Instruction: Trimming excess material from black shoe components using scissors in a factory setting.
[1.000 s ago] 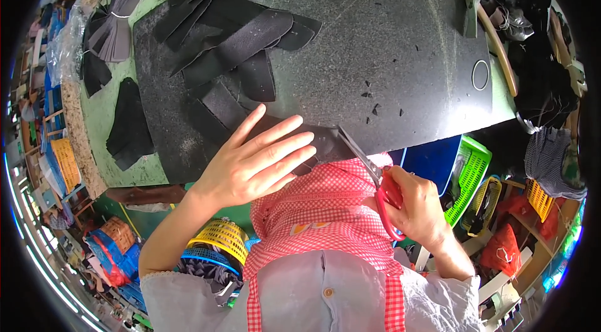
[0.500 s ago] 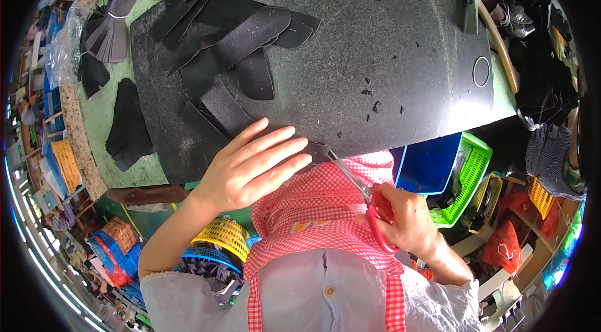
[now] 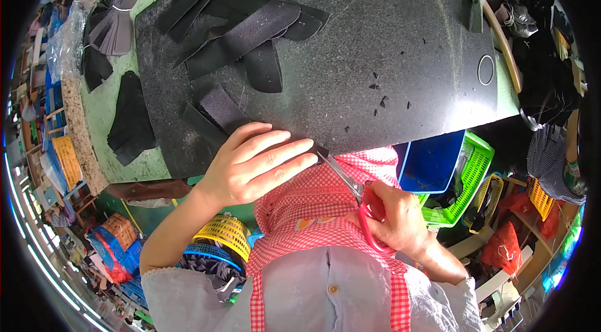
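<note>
Head view: red-handled scissors [image 3: 354,197] are being gripped by the right hand [image 3: 400,222], fingers closed through the handles, at 5 o'clock. Their blades are pointing toward 11 o'clock, at a dark strip [image 3: 313,147] being pressed flat on the table [image 3: 407,50] edge by the open left hand [image 3: 256,166]. More black strips [image 3: 238,38] are lying piled at 11 o'clock. A green basket [image 3: 472,182] is sitting at 4 o'clock.

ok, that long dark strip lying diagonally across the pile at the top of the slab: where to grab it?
Take the long dark strip by its upper right end, coming from the right over bare slab. That end lies on top, clear of the other pieces; its lower left end is tangled in overlapping strips. It lies flat, so pinch the edge.
</note>
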`<state>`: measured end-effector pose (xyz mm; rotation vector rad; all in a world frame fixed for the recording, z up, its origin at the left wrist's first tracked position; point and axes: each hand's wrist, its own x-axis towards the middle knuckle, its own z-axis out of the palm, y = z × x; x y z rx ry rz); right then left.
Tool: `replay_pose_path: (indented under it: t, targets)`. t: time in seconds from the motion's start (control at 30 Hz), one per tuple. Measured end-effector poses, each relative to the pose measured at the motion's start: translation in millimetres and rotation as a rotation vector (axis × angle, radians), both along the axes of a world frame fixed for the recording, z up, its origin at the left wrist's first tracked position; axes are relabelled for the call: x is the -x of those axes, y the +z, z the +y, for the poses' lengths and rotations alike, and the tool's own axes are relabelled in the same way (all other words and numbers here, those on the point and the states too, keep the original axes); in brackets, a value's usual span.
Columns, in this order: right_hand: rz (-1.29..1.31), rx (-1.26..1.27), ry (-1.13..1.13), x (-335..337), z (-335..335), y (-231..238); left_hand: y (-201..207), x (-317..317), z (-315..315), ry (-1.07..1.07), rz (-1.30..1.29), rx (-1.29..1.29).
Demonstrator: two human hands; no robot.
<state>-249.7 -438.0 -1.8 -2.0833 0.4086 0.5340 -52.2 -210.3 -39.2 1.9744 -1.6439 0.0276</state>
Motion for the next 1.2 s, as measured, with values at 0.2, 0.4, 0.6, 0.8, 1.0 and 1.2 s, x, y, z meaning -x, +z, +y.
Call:
replay_pose_path:
  t: [0.2,0.4,0.6,0.8,1.0,1.2]
  targets:
    - [-0.032,0.04,-0.004,2,0,-5,0,-1,-1,0.004,0.001,0.008]
    - [0.013,0.059,-0.026,-6,-1,0,-3,-2,6,-0.029,0.01,-0.058]
    - [-0.016,0.101,-0.02,-1,0,-4,-5,-2,8,-0.029,0.016,-0.049]
    - [0.09,-0.119,-0.224,4,-8,-8,4,-1,-4,0.038,0.101,-0.01]
    - [0.083,-0.137,-0.135,5,-7,-7,0,-7,1,-0.03,0.074,0.004]
    - [0.073,-0.143,-0.101,7,-4,-5,-1,-6,5,-0.045,0.031,-0.001]
